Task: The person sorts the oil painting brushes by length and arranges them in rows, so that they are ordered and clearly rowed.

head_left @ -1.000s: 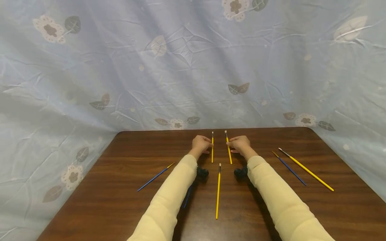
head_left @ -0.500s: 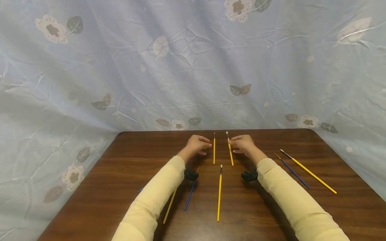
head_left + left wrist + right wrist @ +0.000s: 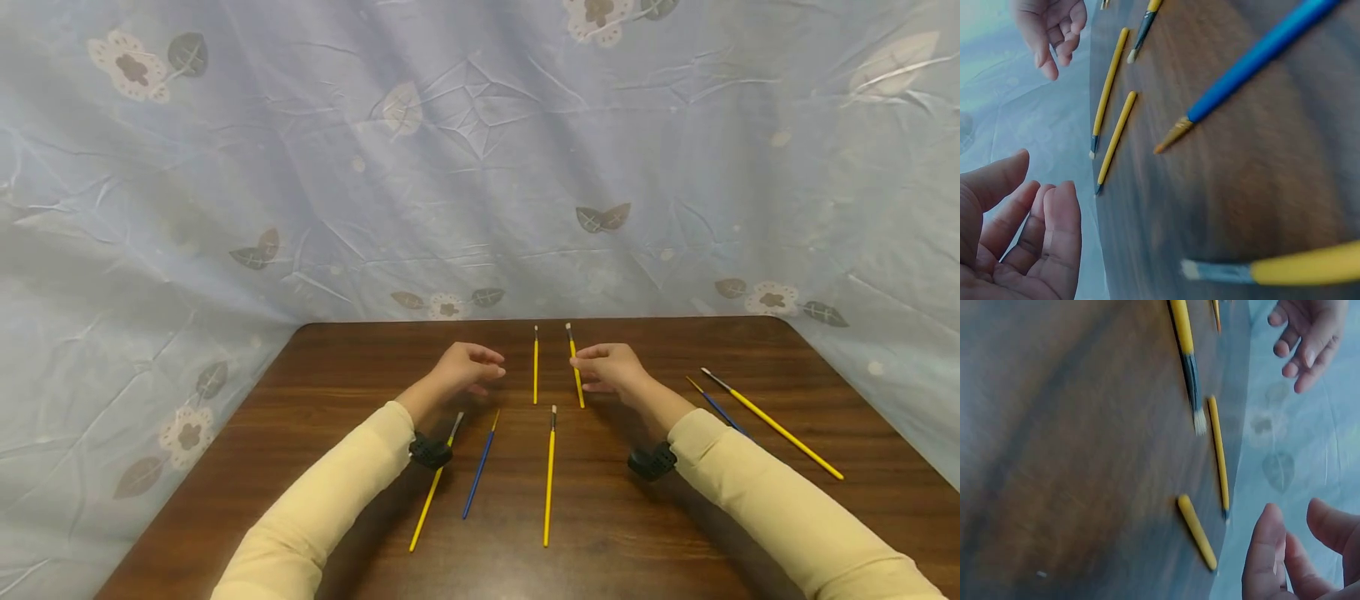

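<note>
Two short yellow paintbrushes lie at the back of the table, a left one (image 3: 536,375) and a right one (image 3: 577,379). My left hand (image 3: 467,368) hovers left of the left one, apart from it, fingers loosely bent and holding nothing. Fingertips of my right hand (image 3: 613,371) overlap the right brush in the head view, while the right wrist view shows thumb and fingers apart with no brush between them. A longer yellow paintbrush (image 3: 550,483) lies in front of this pair. Near my left forearm are a blue paintbrush (image 3: 480,477) and another yellow paintbrush (image 3: 426,517), partly covered by the wrist camera.
On the right of the brown table (image 3: 615,517) lie a yellow paintbrush (image 3: 787,435) and a blue paintbrush (image 3: 716,405), partly behind my right sleeve. A floral cloth (image 3: 480,167) hangs along the table's back edge. Black wrist cameras (image 3: 430,452) sit below both hands.
My left hand has come off the back left paintbrush and drawn left. The right hand has shifted slightly right. The yellow and blue brushes by my left forearm have come into view.
</note>
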`<state>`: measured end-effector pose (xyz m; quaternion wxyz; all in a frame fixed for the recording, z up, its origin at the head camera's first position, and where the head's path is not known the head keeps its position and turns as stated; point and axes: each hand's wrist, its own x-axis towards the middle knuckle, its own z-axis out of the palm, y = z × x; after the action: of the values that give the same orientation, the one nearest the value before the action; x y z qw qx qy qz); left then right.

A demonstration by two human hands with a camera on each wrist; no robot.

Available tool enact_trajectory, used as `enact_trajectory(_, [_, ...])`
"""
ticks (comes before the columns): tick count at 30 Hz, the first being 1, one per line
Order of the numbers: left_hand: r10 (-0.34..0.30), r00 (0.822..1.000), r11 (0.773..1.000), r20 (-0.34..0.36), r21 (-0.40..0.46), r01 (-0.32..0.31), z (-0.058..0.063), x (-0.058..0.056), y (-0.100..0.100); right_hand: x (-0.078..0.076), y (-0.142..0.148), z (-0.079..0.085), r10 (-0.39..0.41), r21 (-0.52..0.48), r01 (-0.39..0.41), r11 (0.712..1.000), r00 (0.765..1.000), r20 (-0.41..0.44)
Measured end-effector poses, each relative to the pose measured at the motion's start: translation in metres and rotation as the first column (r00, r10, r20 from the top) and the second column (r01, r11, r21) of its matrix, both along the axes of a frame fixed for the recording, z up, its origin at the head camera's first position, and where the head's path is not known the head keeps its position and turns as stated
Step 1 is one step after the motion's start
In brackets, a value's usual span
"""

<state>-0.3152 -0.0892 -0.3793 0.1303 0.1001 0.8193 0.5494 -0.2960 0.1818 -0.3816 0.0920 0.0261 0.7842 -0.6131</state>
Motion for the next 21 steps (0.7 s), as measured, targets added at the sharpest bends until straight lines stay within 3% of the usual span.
enact_trajectory(9, [0.004,0.999,1.000,-0.033,-0.014,-0.004,-0.005,0.027,-0.028,0.033,-0.012,-0.005,0.075,0.025,-0.074,0.997,0.997,-0.030])
enact_trajectory(14, [-0.023,0.998,1.000,-0.063,-0.017,0.022,-0.008,0.044,-0.044,0.049,-0.020,-0.010,0.067,-0.002,-0.067,0.998,0.997,-0.024])
enact_trajectory(21, [0.005,0.994,1.000,-0.110,0.015,-0.003,-0.018,0.069,-0.063,0.071,-0.029,-0.018,0.037,-0.027,-0.038,0.999,0.999,-0.022])
